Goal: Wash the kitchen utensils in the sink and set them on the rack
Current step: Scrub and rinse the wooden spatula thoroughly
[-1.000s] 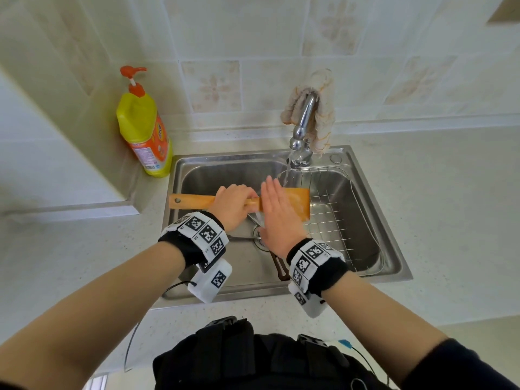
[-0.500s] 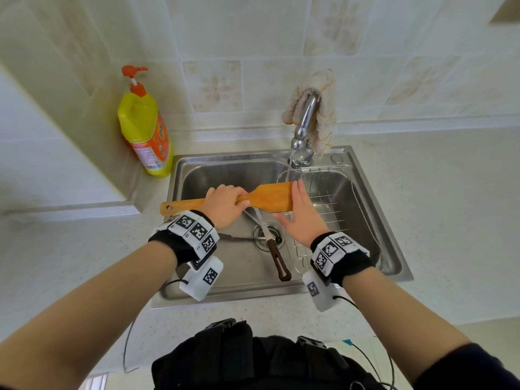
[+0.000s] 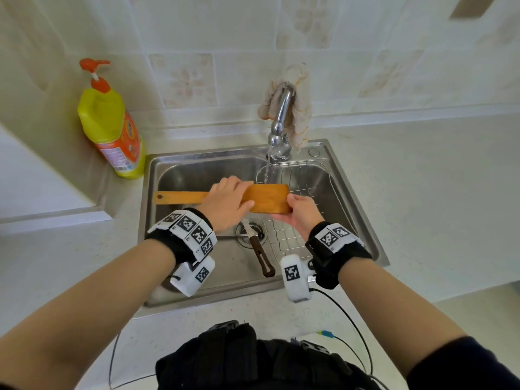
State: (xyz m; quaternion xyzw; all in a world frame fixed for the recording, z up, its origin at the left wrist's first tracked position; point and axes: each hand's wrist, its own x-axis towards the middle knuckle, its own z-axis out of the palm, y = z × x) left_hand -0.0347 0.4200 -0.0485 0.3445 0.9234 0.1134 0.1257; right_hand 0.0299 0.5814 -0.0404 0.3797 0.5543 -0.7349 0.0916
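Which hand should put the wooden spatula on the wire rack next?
Probably the right hand: it holds the wooden spatula by the blade end, right above the wire rack. The left hand grips nearer the handle, over the sink's other side, farther from the rack.

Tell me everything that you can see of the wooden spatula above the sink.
The wooden spatula is orange-brown, with a long flat handle, a small hole at its end and a wide blade with rounded corners. It is held about level above the sink, handle to the left. The left hand grips it where handle meets blade; the right hand holds the blade's far end. Tap water falls at the blade's back edge.
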